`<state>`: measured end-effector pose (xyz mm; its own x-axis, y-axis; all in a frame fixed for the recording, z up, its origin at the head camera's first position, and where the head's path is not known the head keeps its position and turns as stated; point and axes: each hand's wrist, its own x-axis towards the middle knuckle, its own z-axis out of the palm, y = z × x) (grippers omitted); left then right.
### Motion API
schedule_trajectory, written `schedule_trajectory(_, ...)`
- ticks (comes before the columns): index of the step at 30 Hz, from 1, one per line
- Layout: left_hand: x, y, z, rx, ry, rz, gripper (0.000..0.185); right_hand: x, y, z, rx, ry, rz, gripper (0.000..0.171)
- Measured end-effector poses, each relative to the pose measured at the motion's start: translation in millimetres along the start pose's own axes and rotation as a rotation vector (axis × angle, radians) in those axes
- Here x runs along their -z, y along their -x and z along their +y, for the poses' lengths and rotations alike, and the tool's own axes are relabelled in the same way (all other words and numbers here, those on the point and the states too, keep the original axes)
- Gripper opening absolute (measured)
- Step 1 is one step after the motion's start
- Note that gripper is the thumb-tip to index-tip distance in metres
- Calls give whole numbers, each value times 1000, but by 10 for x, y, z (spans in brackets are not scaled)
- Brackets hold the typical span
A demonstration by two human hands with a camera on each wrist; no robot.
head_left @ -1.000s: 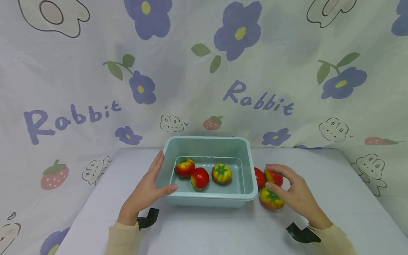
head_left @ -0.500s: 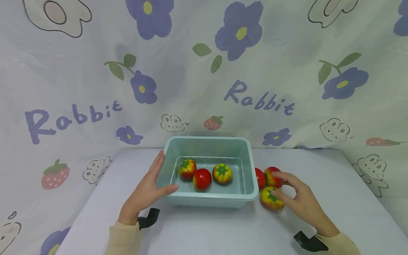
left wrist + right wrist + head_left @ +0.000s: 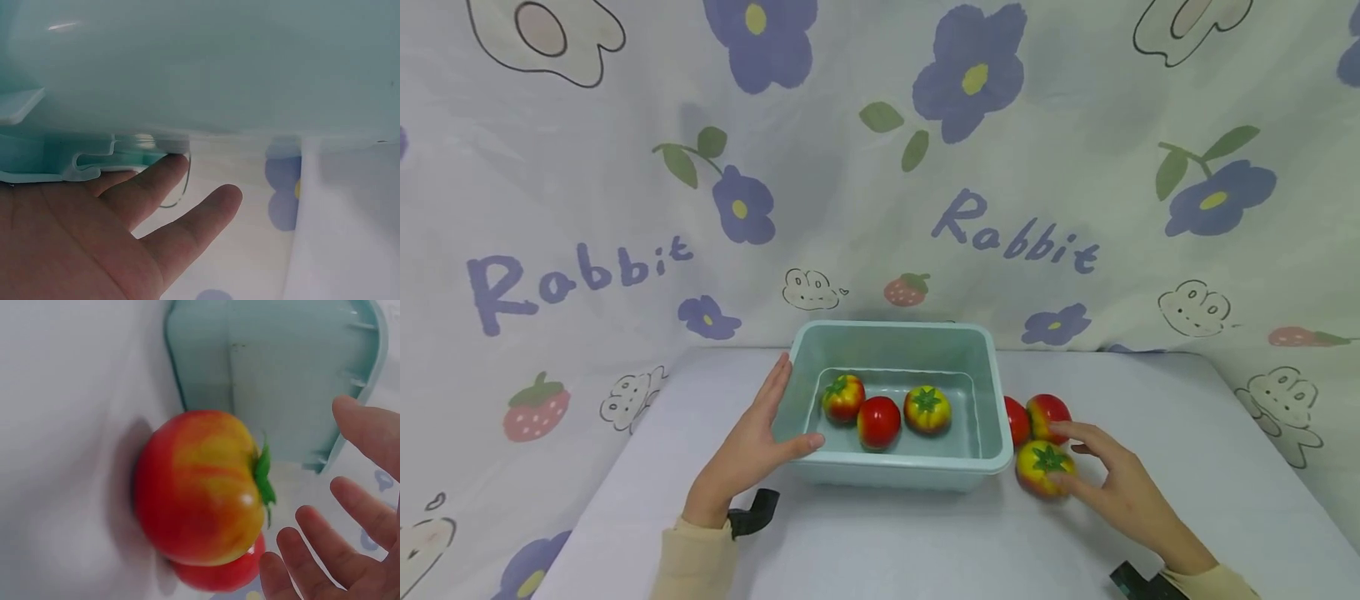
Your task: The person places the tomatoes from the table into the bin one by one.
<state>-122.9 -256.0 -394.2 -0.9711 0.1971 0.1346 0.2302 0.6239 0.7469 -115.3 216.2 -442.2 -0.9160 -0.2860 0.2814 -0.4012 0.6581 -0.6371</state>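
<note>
My left hand [image 3: 745, 454] rests at the left side of a pale green plastic bin [image 3: 895, 461], thumb over the front rim, fingers extended along the outside. In the left wrist view those fingers [image 3: 206, 215] are straight and spread below the bin's wall [image 3: 219, 69]. Inside lie a red-yellow tomato [image 3: 844, 398], a red one [image 3: 878, 423] and a yellow one with a green top [image 3: 927, 410]. My right hand [image 3: 1123, 483] hovers beside a yellow-green tomato [image 3: 1037, 468] right of the bin. In the right wrist view its fingers [image 3: 337, 556] are spread apart from that tomato [image 3: 200, 487].
Two more tomatoes sit behind it: a red one [image 3: 1017, 421] partly hidden by the bin, and a red-yellow one [image 3: 1047, 414]. A white cloth [image 3: 925, 550] covers the table. A printed curtain [image 3: 850, 208] hangs behind.
My right hand has drawn back to the right and nearer me. The leftmost tomato in the bin has rolled, its green top now facing up. My left hand keeps its place on the bin.
</note>
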Motion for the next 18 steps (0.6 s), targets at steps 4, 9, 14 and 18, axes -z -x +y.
schedule_trajectory(4, 1, 2, 8, 5, 1, 1, 110, -2, 28, 30, -8, -3, -15, 59)
schedule_trajectory(9, -12, -7, 22, 3, -11, 8, 110, 21, 47, 60, -12, 16, -23, 62)
schedule_trajectory(14, -6, -14, 15, -2, -13, 9, 110, 30, 50, 80, -15, 35, -44, 67)
schedule_trajectory(18, 1, -4, 7, -4, -9, 5, 110, 7, 57, 96, -37, 34, -94, 67)
